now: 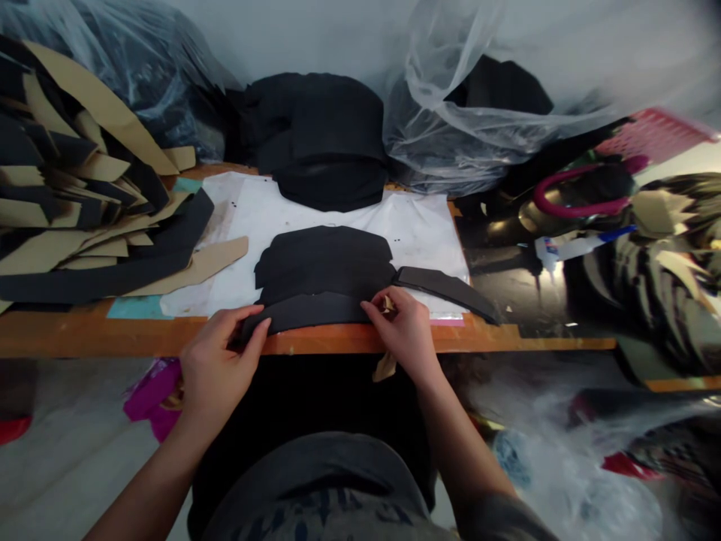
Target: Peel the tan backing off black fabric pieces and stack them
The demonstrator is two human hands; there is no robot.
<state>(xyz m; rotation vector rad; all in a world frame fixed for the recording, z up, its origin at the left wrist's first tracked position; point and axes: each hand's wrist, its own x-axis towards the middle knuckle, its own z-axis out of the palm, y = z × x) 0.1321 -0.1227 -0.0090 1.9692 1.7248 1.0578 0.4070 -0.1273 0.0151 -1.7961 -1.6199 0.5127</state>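
A curved black strip (315,310) lies along the lower edge of a black fabric piece (327,255), near the front of the table. My left hand (222,361) pinches the strip's left end between thumb and fingers. At its right end, the thumb and forefinger of my right hand (402,327) close on the same strip. A crumpled tan scrap (385,368) hangs from under my right palm. Just right of that hand, another black strip (447,285), seemingly stacked, rests on the white sheet (417,225).
Black and tan strips (95,195) are heaped at the left. Behind the sheet sits a pile of black fabric pieces (332,128), flanked by clear plastic bags (444,143). A white bottle with a blue tip (568,248) and a pink basket (653,139) are at right.
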